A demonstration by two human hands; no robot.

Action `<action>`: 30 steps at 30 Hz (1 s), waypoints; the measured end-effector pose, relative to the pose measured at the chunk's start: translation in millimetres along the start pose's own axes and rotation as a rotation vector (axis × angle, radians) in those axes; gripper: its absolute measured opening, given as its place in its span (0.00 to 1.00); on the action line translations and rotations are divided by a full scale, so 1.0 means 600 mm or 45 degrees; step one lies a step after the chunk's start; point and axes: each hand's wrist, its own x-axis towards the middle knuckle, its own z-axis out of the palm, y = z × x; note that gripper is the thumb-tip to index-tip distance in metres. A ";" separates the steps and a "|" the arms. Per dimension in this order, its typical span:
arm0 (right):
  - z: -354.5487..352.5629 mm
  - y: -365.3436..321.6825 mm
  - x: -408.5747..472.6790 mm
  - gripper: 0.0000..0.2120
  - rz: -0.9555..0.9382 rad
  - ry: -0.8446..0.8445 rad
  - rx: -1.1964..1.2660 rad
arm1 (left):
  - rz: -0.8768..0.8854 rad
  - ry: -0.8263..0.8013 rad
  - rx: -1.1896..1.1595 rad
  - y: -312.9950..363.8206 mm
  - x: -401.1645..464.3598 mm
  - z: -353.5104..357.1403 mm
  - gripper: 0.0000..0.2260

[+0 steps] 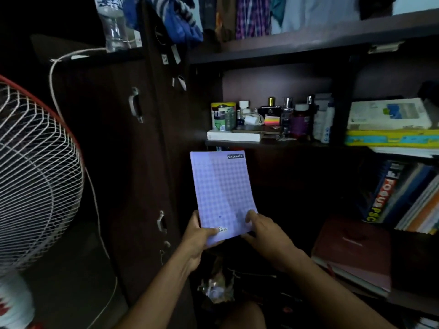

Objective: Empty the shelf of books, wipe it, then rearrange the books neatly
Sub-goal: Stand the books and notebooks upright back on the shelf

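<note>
I hold a lilac checked notebook [223,193] upright in front of the dark wooden shelf unit [280,143]. My left hand [198,236] grips its lower left corner, thumb on the cover. My right hand [263,230] grips its lower right edge. The compartment behind the notebook is dark and I cannot tell what it holds. To the right, several books [403,198] lean in a row. A maroon book [356,252] lies flat on a small stack below them. More books [389,124] are piled flat on the shelf above.
A shelf at mid height carries bottles, a tin and a white box [234,136]. A red-rimmed standing fan [35,176] fills the left side, beside a closed cupboard door [107,150]. Clothes [237,15] hang above. A crumpled wrapper [216,288] lies low, under my arms.
</note>
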 end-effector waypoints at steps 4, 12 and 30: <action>0.031 0.017 0.039 0.26 -0.035 -0.115 0.055 | -0.058 0.179 0.012 -0.028 0.030 0.019 0.19; 0.085 0.062 0.095 0.27 0.081 -0.206 0.055 | 0.368 0.543 0.442 -0.066 0.071 0.005 0.17; 0.110 0.076 0.282 0.38 0.235 0.152 0.696 | 0.265 0.414 0.671 -0.071 0.151 0.000 0.21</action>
